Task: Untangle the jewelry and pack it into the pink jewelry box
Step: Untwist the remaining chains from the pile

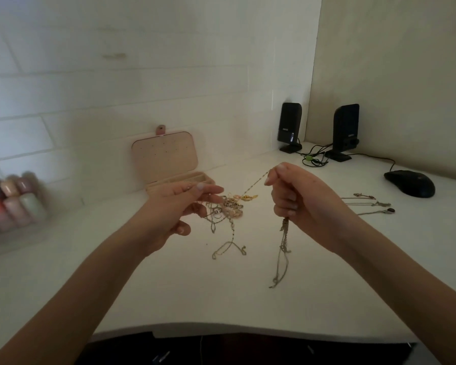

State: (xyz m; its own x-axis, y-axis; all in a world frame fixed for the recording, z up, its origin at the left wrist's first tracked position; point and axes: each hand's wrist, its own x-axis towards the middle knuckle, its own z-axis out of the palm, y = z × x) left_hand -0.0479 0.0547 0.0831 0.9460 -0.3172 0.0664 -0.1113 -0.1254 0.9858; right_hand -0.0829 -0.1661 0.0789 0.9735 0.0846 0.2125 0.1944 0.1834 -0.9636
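A tangle of gold and silver chains with small pendants [228, 206] lies on the white desk [184, 285], with loose loops trailing toward me. My left hand [179, 206] hovers at its left edge, fingers extended and touching the tangle. My right hand [292, 193] is raised to the right, fingers curled round a thin chain [281, 254]; one end runs from its fingertips down to the tangle, the other hangs below the fist. The pink jewelry box [169, 164] stands open behind my left hand, lid upright against the wall.
Three separate necklaces [371, 205] lie stretched out at the right. A black mouse [410, 183] and two black speakers [345, 131] with cables sit at the back right. A clear case of coloured bottles [11, 201] stands at the far left. The desk's front edge curves close to me.
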